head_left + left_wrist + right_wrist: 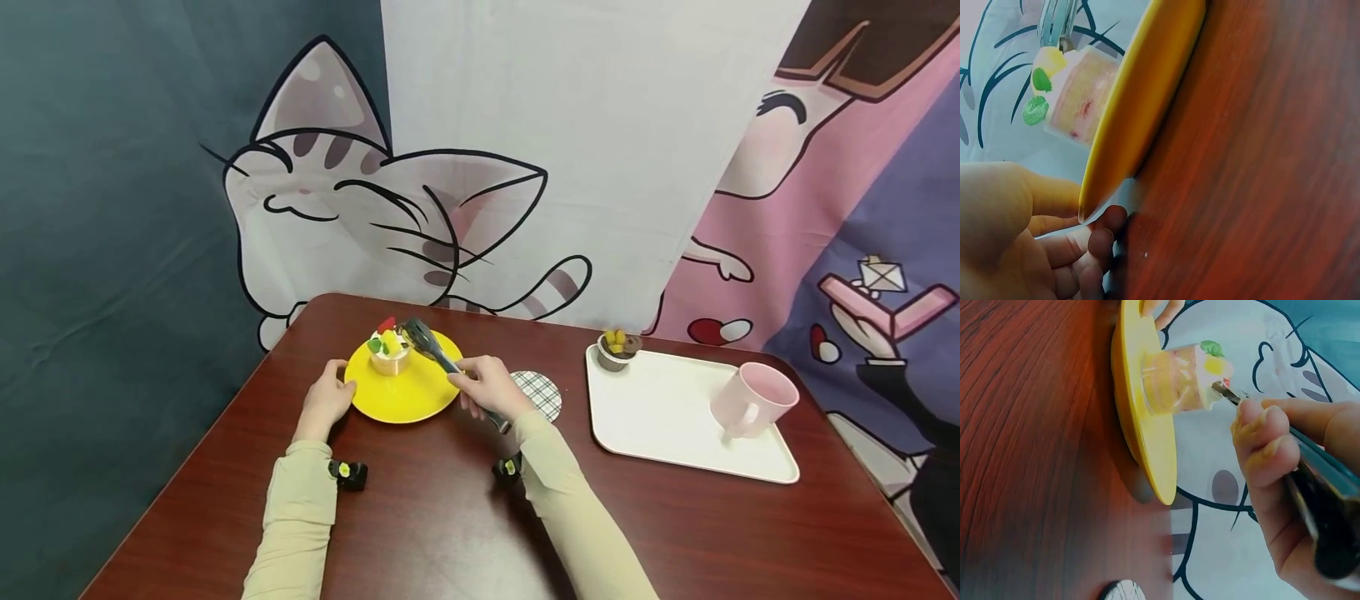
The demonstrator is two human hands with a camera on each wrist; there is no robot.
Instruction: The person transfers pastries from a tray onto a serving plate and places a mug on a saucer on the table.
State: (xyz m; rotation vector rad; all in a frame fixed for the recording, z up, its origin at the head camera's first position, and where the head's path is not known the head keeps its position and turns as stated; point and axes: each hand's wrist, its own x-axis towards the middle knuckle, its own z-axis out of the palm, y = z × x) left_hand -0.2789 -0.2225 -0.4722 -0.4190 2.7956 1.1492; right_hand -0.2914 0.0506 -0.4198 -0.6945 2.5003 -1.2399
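As the bench carries the yellow plate, your left hand pinches its rim and your right hand's fingers curl round the tongs. On the plate stands the dessert cup; sideways tong pressure could topple it. Whether the tips grip its topping is hard to tell; too firm a squeeze might dislodge pieces.
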